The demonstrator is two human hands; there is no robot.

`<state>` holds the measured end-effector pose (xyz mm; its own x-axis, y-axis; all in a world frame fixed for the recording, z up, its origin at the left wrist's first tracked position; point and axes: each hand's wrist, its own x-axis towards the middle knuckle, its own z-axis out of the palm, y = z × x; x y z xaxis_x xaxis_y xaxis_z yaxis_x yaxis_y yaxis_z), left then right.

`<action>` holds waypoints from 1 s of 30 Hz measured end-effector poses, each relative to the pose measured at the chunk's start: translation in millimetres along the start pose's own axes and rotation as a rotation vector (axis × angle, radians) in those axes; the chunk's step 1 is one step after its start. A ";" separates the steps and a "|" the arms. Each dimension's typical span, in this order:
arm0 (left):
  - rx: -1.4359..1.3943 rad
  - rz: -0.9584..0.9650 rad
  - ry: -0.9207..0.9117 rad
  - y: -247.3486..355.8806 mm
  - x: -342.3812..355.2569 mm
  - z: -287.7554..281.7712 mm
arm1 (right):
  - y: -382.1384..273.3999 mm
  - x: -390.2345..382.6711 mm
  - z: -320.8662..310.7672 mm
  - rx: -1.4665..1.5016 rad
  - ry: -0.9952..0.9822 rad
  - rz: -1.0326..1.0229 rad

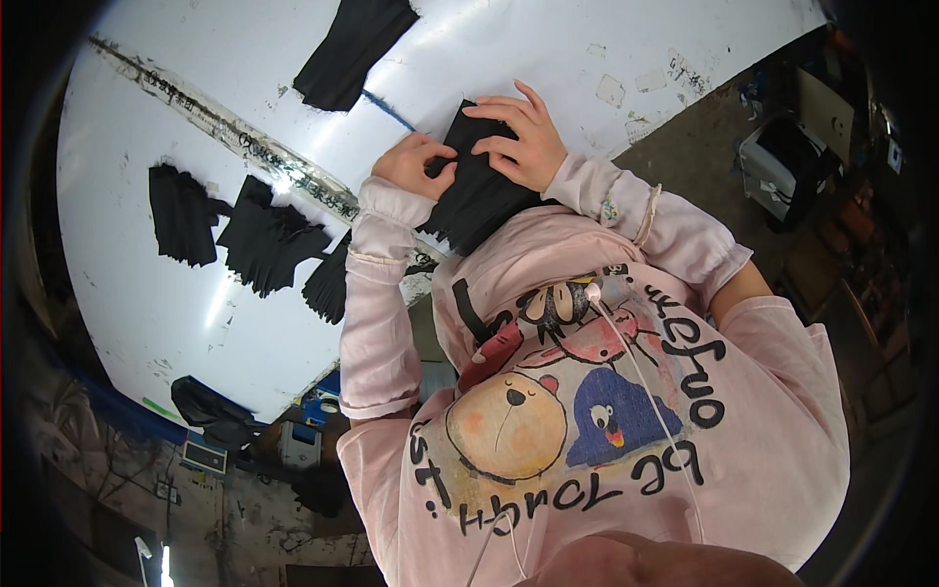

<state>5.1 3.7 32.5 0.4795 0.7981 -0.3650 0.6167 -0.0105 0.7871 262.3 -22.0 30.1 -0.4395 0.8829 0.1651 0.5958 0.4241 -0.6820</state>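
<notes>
At the table's edge, close to my body, lies a piece of black fabric (482, 201), seemingly layered, with a ragged lower edge. My left hand (411, 168) curls its fingers and thumb on the fabric's upper left edge, gripping it. My right hand (518, 137) rests on the fabric's upper part with fingers spread and bent. A thin blue line (386, 108) runs along the white table beside them.
On the white table (567, 39) lie another black piece (347, 49) above and several ragged black stacks (264, 235) at left. A long dark seam strip crosses it. Dark bundled material (210, 406) is lower left. A grey object (773, 171) stands beyond the right edge.
</notes>
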 end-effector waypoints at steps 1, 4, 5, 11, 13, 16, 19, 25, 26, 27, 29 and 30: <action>0.029 0.015 -0.013 -0.9 0.6 -1.1 | -0.2 -0.3 -1.2 0.002 -0.006 0.001; 0.060 0.036 -0.036 -2.5 1.7 -2.2 | -2.0 -0.4 -4.8 0.004 -0.017 0.002; 0.064 0.046 -0.035 -3.3 2.1 -2.7 | -2.8 -0.6 -5.8 0.004 -0.019 0.003; 0.124 0.062 0.029 -9.3 2.3 4.0 | -3.9 -3.8 -10.1 0.004 -0.047 0.012; 0.135 0.036 0.051 -9.0 4.0 5.9 | -3.6 -4.4 -8.7 0.005 -0.052 0.012; 0.002 -0.072 0.112 -4.5 2.3 8.2 | -4.7 -3.4 -7.6 -0.003 -0.060 0.025; -0.079 -0.131 0.159 0.4 0.3 6.9 | -5.3 -3.0 -7.6 -0.016 -0.071 0.032; -0.034 -0.048 0.102 0.2 -3.0 6.5 | -4.7 -1.5 -4.4 -0.036 -0.078 0.032; -0.015 -0.035 0.109 1.7 -2.6 6.3 | -4.7 -1.5 -4.0 -0.043 -0.083 0.038; 0.005 -0.024 0.116 2.7 -2.8 6.1 | -5.2 -1.3 -3.7 -0.047 -0.080 0.040; 0.041 -0.016 0.116 1.3 -1.9 6.4 | -5.8 -0.9 -3.4 -0.056 -0.075 0.046; 0.058 -0.023 0.111 -0.9 -0.9 6.4 | -5.4 -1.1 -2.9 -0.054 -0.070 0.041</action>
<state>8.1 -0.9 29.0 0.3946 0.8604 -0.3225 0.6636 -0.0241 0.7477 261.5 -24.6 35.6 -0.4588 0.8844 0.0859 0.6488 0.3995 -0.6477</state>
